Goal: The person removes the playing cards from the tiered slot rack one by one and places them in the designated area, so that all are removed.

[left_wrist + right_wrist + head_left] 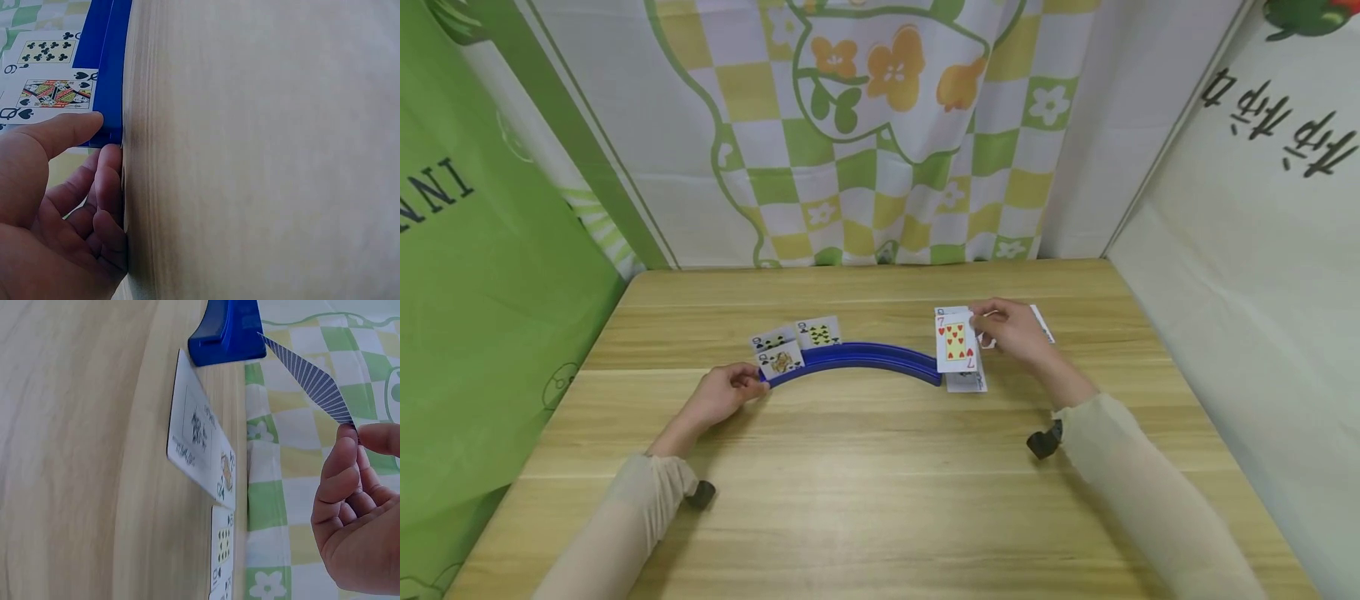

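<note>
A curved blue card holder (868,356) lies on the table. At its left end my left hand (724,396) grips it, the thumb (81,128) pressing the front and the other fingers curled at the end. A queen of spades (781,360) stands in that end, with a clubs card (47,50) behind it. Another black-suited card (818,332) stands just right of them. My right hand (1011,329) pinches a seven of hearts (956,342) by its edge, raised by the holder's right end. In the right wrist view, its striped back (315,381) faces the camera.
A joker-like card (199,428) lies on the table beside the holder's right end, partly covered in the head view. More cards (222,544) lie beyond it, one card edge (1042,323) showing behind my right hand. A patterned curtain (880,192) hangs behind the wooden table (880,500).
</note>
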Available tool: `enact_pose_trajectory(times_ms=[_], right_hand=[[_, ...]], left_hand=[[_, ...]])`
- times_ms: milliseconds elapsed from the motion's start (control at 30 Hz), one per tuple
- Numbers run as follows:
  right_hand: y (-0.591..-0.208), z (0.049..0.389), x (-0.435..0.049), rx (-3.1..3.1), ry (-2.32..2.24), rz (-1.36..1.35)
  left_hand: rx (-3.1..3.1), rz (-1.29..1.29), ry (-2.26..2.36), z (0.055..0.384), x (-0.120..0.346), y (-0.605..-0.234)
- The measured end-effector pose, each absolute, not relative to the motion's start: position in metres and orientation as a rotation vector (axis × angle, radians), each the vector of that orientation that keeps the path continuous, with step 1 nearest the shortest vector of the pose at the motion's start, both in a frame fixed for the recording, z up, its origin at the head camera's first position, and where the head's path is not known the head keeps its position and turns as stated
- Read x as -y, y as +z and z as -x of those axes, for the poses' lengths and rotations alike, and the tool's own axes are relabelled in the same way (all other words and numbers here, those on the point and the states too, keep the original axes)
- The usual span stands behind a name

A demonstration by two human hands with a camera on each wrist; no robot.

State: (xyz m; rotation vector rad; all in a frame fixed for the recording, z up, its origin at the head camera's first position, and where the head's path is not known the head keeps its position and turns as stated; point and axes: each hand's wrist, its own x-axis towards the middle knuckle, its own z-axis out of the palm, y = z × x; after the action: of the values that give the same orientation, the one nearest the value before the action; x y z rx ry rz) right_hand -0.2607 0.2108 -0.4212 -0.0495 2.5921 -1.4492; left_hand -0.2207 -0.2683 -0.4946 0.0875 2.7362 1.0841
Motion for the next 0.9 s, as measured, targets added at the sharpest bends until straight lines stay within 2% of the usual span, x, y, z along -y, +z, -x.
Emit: enact_pose_trajectory(times_ms=[500, 900], right_hand=[[-0.422, 0.254, -0.231, -2.570, -1.476, 0.058], [-0.431, 0.253, -0.251, -2.590, -1.417, -0.049]], left_hand=[[-2.734, -0.074, 1.096, 0.220, 0.269, -0.498], [-2.730, -0.072, 1.101, 0.219, 0.268, -0.495]])
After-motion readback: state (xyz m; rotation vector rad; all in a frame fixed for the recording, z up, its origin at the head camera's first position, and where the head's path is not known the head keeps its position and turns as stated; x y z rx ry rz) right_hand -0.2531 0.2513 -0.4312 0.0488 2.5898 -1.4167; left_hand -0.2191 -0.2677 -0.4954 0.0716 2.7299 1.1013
